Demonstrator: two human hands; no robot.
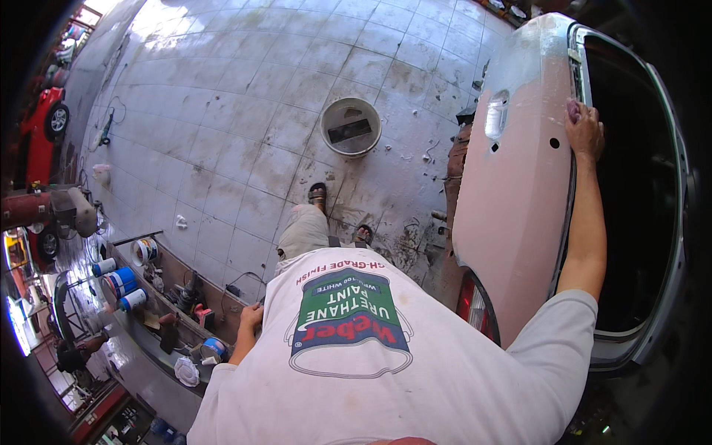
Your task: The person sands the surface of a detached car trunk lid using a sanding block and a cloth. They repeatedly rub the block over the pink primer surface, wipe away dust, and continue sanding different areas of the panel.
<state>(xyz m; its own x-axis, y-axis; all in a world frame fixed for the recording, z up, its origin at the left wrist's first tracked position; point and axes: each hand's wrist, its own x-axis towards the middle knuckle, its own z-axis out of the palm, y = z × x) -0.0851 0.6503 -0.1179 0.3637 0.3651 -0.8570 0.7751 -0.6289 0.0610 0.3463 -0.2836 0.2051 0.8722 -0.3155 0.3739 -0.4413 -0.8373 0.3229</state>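
My right arm is stretched out along the car body panel, which is coated in pink primer with a bare grey patch at its far end. My right hand is closed on a small purple pad and presses it to the panel's edge beside the window opening. What the pad is made of is too small to tell. Close to my body on the left, my left hand has its fingers curled next to the edge of a tool cart. Whatever it may hold is hidden.
A round bucket with a dark flat block in it stands on the stained tile floor. Paint cans and tools crowd the left side. A red car is at the far left. A red tail light sits below the panel.
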